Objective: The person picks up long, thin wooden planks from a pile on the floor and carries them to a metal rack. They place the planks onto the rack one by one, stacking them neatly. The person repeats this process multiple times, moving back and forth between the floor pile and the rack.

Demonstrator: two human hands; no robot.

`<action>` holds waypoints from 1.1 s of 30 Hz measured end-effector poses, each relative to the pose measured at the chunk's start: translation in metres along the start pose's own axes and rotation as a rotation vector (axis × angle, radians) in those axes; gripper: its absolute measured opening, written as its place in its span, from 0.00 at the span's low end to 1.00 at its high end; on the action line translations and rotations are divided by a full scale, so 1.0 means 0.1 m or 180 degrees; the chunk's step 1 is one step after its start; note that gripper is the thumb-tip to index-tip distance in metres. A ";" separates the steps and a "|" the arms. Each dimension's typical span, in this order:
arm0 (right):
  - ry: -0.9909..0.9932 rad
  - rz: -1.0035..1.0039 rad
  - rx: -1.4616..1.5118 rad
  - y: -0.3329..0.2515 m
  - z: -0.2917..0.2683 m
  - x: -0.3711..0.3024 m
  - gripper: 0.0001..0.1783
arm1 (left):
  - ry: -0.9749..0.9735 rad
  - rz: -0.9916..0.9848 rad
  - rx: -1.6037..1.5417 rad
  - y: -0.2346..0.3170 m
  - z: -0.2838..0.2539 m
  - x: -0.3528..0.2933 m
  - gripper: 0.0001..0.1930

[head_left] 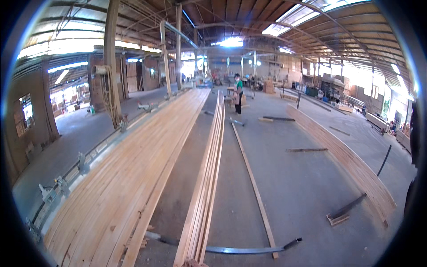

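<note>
A bundle of several long, narrow wooden strips (208,178) stretches away from me, its near end at the lower edge. There a small part of a hand, seemingly my right hand (194,263), shows with fingers bent over the strips' end; the rest is cut off. My left hand is out of view. Left of the bundle lies a wide bed of long boards (120,191), side by side. One single thin strip (253,187) lies apart to the right. A metal crossbar (244,250) passes beneath the bundle and the single strip.
A rail with clamps (82,162) runs along the boards' left side. To the right, a long stack of strips (342,155) sits by dark metal bars (349,205). A person in a green top (239,91) stands farther back. Posts (111,62) rise at left.
</note>
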State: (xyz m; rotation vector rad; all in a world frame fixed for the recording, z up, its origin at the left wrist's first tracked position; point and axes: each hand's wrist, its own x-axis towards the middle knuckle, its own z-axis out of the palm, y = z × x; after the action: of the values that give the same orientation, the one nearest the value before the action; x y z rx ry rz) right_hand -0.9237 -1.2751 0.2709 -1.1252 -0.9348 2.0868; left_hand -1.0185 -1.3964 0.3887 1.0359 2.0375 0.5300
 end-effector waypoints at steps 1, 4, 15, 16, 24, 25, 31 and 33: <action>0.0163 0.0306 -0.0052 -0.01 -0.04 -0.12 0.23 | -0.0030 0.0003 -0.0058 -0.02 0.01 -0.01 0.32; 0.0394 0.0195 -0.0212 0.07 -0.11 -0.26 0.23 | -0.0115 0.0002 -0.0237 -0.12 0.05 -0.03 0.31; 0.0725 -0.0144 -0.2089 0.50 -0.56 -0.68 0.30 | -0.0549 0.0017 -0.1699 -0.88 0.71 -0.38 0.28; 0.0664 0.0026 -0.2141 0.49 -0.62 -0.69 0.31 | -0.0564 0.0022 -0.1860 -0.96 0.80 -0.43 0.27; 0.0547 -0.0816 -0.1976 0.70 -1.29 -1.28 0.26 | -0.0741 -0.0020 -0.2668 -0.94 1.64 -0.95 0.26; 0.0142 -0.0764 -0.1567 0.64 -1.43 -1.32 0.26 | -0.0876 -0.0408 -0.2792 -0.91 1.74 -1.17 0.27; 0.0709 -0.0156 -0.1033 0.30 -1.88 -1.70 0.27 | -0.1209 -0.0070 -0.3538 -0.63 2.47 -0.52 0.34; 0.0376 -0.0561 -0.2435 0.33 -2.09 -1.84 0.30 | -0.1166 -0.0192 -0.3453 -0.57 2.64 -0.46 0.32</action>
State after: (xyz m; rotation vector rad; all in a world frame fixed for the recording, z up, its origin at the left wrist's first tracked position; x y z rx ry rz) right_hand -0.6612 -1.3696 0.2451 -1.4351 -1.7747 1.5156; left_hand -0.8212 -1.4624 0.2102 0.3515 1.1459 1.1326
